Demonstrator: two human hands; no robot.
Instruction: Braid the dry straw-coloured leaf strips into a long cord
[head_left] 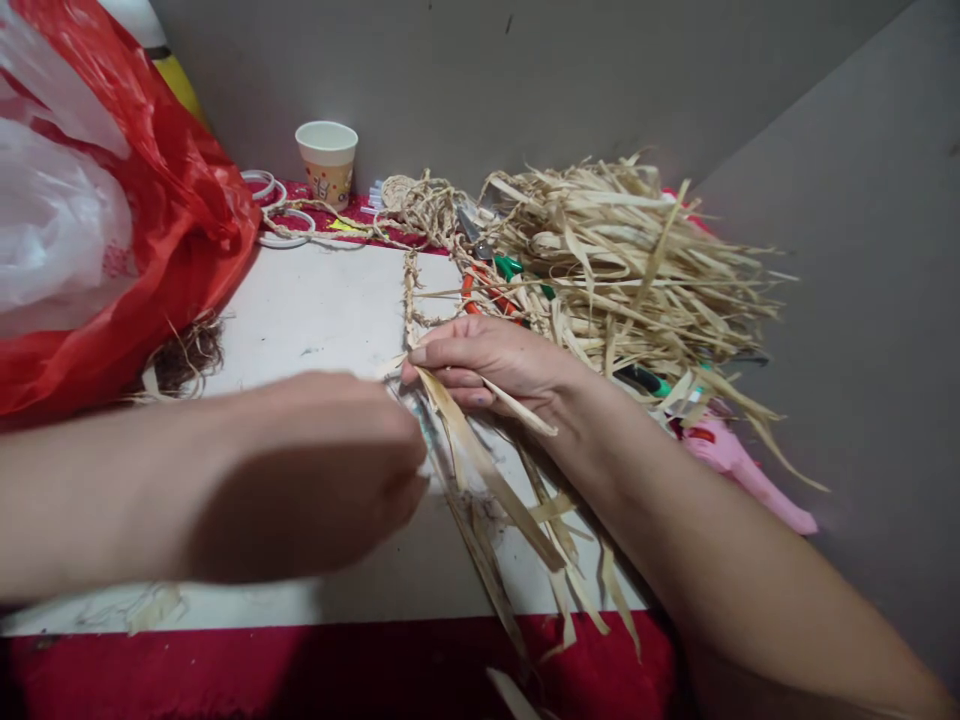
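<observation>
On a white flat board [330,290], a thin straw-coloured fibre braid [409,285] running straight away from the right hand [502,360], pinched there between thumb and fingers, with the blurred left hand [352,470] just beside, its hold impossible to tell.

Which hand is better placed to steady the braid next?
Likely the right hand: it pinches the braid where loose strips fan out. The left hand is blurred, its grip unclear.

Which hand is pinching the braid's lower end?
The right hand: its thumb and fingers visibly pinch the braid where loose strips fan out. The left hand is blurred, its fingers mostly hidden.
</observation>
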